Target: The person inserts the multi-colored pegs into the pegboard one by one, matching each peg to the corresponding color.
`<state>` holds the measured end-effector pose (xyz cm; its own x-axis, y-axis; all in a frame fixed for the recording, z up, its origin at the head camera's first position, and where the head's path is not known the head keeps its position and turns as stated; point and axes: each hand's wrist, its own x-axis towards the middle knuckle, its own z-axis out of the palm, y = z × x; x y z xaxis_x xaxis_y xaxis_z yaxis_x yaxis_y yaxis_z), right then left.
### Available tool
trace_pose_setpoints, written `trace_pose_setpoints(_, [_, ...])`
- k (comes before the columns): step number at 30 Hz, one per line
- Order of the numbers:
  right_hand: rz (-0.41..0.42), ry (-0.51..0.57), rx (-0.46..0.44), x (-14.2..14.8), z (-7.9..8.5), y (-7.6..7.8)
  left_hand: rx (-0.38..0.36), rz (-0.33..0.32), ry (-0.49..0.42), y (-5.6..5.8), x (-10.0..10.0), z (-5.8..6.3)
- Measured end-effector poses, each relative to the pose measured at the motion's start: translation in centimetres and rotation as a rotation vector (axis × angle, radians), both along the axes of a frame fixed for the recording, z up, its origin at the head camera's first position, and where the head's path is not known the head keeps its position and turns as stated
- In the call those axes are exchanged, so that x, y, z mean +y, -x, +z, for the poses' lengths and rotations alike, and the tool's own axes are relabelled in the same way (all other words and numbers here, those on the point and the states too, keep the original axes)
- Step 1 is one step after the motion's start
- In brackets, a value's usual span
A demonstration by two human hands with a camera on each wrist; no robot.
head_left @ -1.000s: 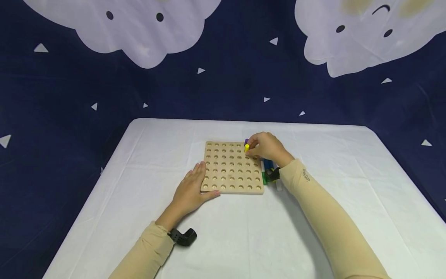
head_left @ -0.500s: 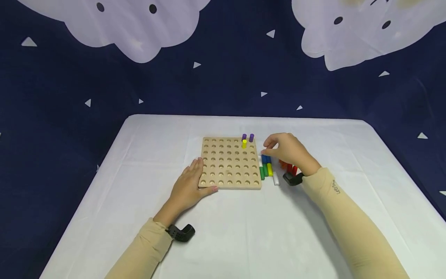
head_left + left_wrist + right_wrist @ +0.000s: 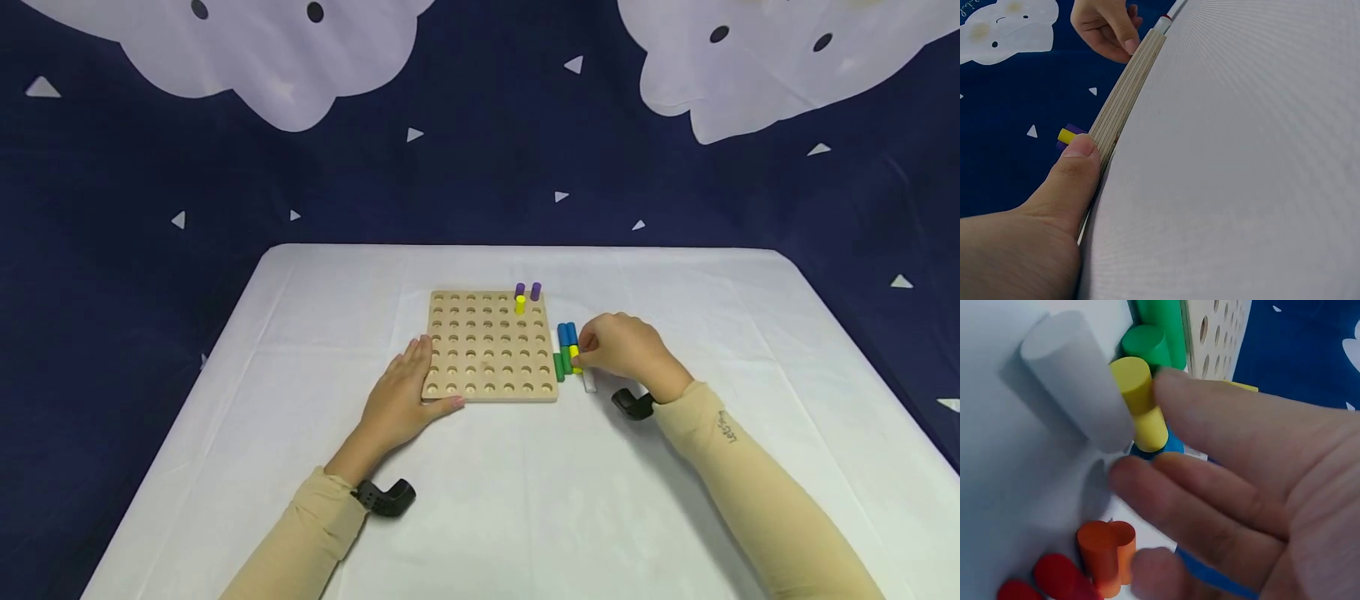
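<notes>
A square wooden pegboard [image 3: 487, 398] with rows of holes lies flat on the table. My left hand [image 3: 397, 392] rests along its left edge, fingers straight and thumb at the front corner. One yellow peg [image 3: 521, 305] and two purple pegs [image 3: 536, 292] stand at the board's far right corner. Right of the board, my right hand [image 3: 626, 350] is at a loose yellow peg [image 3: 1138, 394]. Its thumb tip appears to touch that peg, while the other fingers are spread apart below it, blurred, with no clear grip. A white peg [image 3: 1079, 381] lies just beside.
Green pegs [image 3: 558, 367] and blue pegs [image 3: 567, 334] lie in a cluster along the board's right side. Orange pegs [image 3: 1099, 556] and red pegs [image 3: 1063, 575] sit beneath the right hand, hidden in the head view. A dark blue cloth with clouds hangs behind the table.
My right hand has left the yellow peg standing in the board, moved right, then come down to the loose pegs. The left hand stays at the board's edge; the head view has shifted slightly.
</notes>
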<state>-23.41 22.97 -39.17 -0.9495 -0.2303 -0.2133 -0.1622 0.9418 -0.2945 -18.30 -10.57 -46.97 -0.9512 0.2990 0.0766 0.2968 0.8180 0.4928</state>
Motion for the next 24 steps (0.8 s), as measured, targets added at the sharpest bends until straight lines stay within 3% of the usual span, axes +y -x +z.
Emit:
trace_pose_setpoints(7, [0.008,-0.031,-0.071,-0.23,0.33,0.2,0.0,0.0,0.004,0.01,-0.09,-0.1])
trace_pose_setpoints(19, [0.022,-0.058,-0.045,-0.76,-0.04,0.28,-0.016,-0.003,0.016,0.11,-0.06,-0.27])
trace_pose_setpoints(24, [0.027,-0.035,-0.088,-0.13,0.36,0.84,-0.007,-0.007,0.018,0.11,-0.08,-0.27])
